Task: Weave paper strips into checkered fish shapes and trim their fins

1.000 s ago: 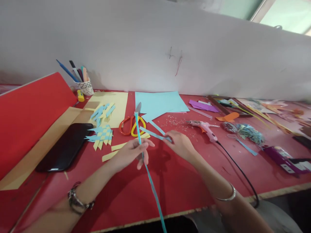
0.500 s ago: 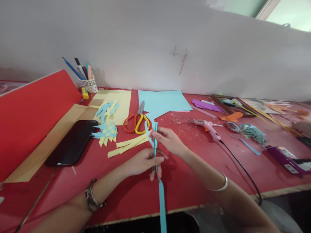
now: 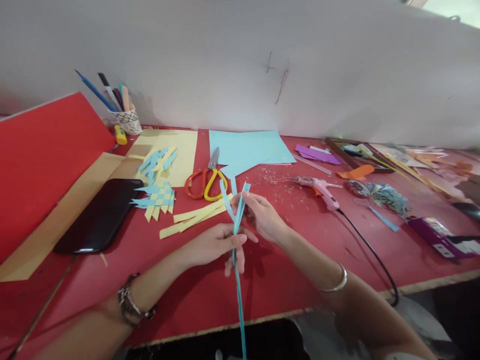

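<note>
Long light-blue paper strips (image 3: 239, 295) run upright between my two hands and hang down past the table's front edge. My left hand (image 3: 228, 245) pinches them between thumb and fingers at mid-length. Just above it, my right hand (image 3: 258, 212) grips their upper end, where the tips fan apart. Beyond my hands lie scissors (image 3: 208, 177) with one red and one yellow handle. Several yellow paper strips (image 3: 195, 218) rest left of my hands. A woven blue-and-yellow paper piece (image 3: 159, 197) lies farther left, with a second woven piece (image 3: 157, 162) behind it.
A black phone (image 3: 101, 215) and a red board (image 3: 48, 160) are at left, near a pen cup (image 3: 129, 120). Blue sheet (image 3: 251, 145) lies at the back. On the right are a pink glue gun (image 3: 318, 190) with its cord, paper shreds (image 3: 390, 200) and a purple device (image 3: 435, 237).
The blue strips' upper ends now spread apart, and the lower part has turned edge-on. My right hand has shifted slightly on the strips. The whole view has tilted a little.
</note>
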The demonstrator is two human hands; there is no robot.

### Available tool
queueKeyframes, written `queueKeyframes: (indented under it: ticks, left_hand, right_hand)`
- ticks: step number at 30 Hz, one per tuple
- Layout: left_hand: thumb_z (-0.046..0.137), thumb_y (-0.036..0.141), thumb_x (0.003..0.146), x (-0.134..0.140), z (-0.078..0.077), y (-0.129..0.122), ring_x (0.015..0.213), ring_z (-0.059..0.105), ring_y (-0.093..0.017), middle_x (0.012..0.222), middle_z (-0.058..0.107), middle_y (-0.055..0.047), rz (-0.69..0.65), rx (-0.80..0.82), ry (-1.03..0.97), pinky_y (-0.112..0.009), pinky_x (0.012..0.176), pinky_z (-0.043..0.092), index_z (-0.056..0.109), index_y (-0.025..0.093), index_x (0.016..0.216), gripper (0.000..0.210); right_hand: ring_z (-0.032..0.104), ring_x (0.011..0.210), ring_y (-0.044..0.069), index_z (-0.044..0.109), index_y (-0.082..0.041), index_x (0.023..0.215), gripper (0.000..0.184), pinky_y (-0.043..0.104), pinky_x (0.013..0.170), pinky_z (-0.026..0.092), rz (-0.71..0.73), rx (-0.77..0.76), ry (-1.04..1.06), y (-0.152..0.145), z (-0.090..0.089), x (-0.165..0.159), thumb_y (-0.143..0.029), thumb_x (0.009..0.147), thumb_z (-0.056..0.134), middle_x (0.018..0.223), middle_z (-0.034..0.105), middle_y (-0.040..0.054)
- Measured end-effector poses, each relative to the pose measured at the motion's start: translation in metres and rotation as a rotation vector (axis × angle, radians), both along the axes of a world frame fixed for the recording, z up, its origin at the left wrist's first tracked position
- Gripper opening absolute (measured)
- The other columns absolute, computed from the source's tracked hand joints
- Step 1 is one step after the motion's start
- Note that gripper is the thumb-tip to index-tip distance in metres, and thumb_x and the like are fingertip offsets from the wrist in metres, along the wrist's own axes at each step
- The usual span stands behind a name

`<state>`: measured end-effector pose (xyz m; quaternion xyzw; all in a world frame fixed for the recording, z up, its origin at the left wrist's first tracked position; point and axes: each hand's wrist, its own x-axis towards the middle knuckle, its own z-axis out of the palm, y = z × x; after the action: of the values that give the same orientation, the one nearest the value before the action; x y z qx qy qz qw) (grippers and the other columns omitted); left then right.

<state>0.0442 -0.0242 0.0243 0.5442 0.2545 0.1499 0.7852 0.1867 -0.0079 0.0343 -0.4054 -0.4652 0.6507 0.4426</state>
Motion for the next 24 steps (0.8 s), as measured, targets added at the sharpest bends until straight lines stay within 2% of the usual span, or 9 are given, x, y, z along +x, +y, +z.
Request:
queueKeyframes:
  ticks: [2,3,7,9,13,16,20,24]
  left_hand:
    - [0.051,0.055,0.071,0.001,0.0,-0.002,0.032,0.046,-0.006,0.051,0.062,0.001,0.037,0.025,0.01,-0.019,0.04,0.036,0.056,0.013,0.091,0.046]
    - [0.048,0.055,0.072,0.003,0.0,-0.003,0.035,0.048,-0.006,0.052,0.062,0.001,0.102,0.043,0.02,-0.019,0.041,0.038,0.056,0.013,0.086,0.045]
    - [0.043,0.049,0.078,0.009,0.0,-0.004,0.042,0.046,-0.007,0.05,0.051,0.005,0.607,0.173,0.094,-0.02,0.045,0.039,0.048,0.017,0.071,0.033]
    - [0.045,0.043,0.077,0.009,0.0,-0.001,0.042,0.043,-0.007,0.048,0.045,0.008,0.759,0.263,0.122,-0.019,0.045,0.038,0.046,0.019,0.075,0.025]
    - [0.045,0.04,0.077,0.005,-0.002,0.005,0.044,0.039,-0.007,0.051,0.042,0.007,0.769,0.407,0.161,-0.019,0.044,0.035,0.047,0.019,0.074,0.022]
    - [0.046,0.039,0.076,0.002,-0.002,0.006,0.048,0.04,-0.008,0.055,0.044,0.005,0.763,0.454,0.198,-0.019,0.045,0.034,0.049,0.018,0.069,0.022]
    - [0.049,0.037,0.074,0.0,0.0,0.005,0.054,0.045,-0.009,0.057,0.047,0.005,0.823,0.458,0.21,-0.019,0.051,0.037,0.05,0.017,0.063,0.023]
    - [0.05,0.037,0.073,-0.001,0.001,0.005,0.051,0.043,-0.009,0.053,0.046,0.005,0.816,0.478,0.206,-0.02,0.05,0.036,0.05,0.017,0.059,0.024]
  right_hand:
    - [0.041,0.042,0.003,0.054,-0.016,0.065,0.03,0.016,0.04,0.033,-0.02,0.003,-0.02,0.001,-0.001,0.001,-0.045,0.073,0.052,0.054,0.049,-0.0048]
    - [0.039,0.04,0.003,0.053,-0.016,0.064,0.03,0.016,0.038,0.031,-0.025,0.006,-0.045,0.001,-0.002,0.001,-0.045,0.073,0.051,0.051,0.047,-0.0056]
    - [0.039,0.04,0.005,0.049,-0.016,0.062,0.028,0.018,0.04,0.032,-0.036,0.141,-0.291,-0.001,-0.003,0.001,-0.039,0.078,0.045,0.046,0.043,-0.006]
    - [0.039,0.044,0.005,0.048,-0.016,0.06,0.026,0.019,0.044,0.032,-0.033,0.277,-0.481,-0.003,-0.003,0.0,-0.034,0.079,0.045,0.049,0.043,-0.0049]
    - [0.036,0.046,0.005,0.047,-0.016,0.057,0.02,0.018,0.046,0.029,0.118,0.449,-0.733,-0.011,-0.002,-0.005,-0.023,0.076,0.047,0.05,0.041,-0.0049]
    - [0.036,0.041,0.005,0.04,-0.017,0.053,0.024,0.018,0.043,0.028,0.156,0.426,-0.764,-0.014,-0.003,-0.008,-0.023,0.076,0.045,0.044,0.037,-0.0063]
    - [0.04,0.034,0.006,0.033,-0.019,0.052,0.032,0.018,0.042,0.03,0.201,0.34,-0.742,-0.015,-0.005,-0.008,-0.031,0.081,0.039,0.036,0.039,-0.0064]
    - [0.036,0.038,0.005,0.029,-0.019,0.049,0.036,0.019,0.042,0.025,0.147,0.444,-0.789,-0.014,-0.004,-0.006,-0.033,0.079,0.042,0.04,0.035,-0.0062]
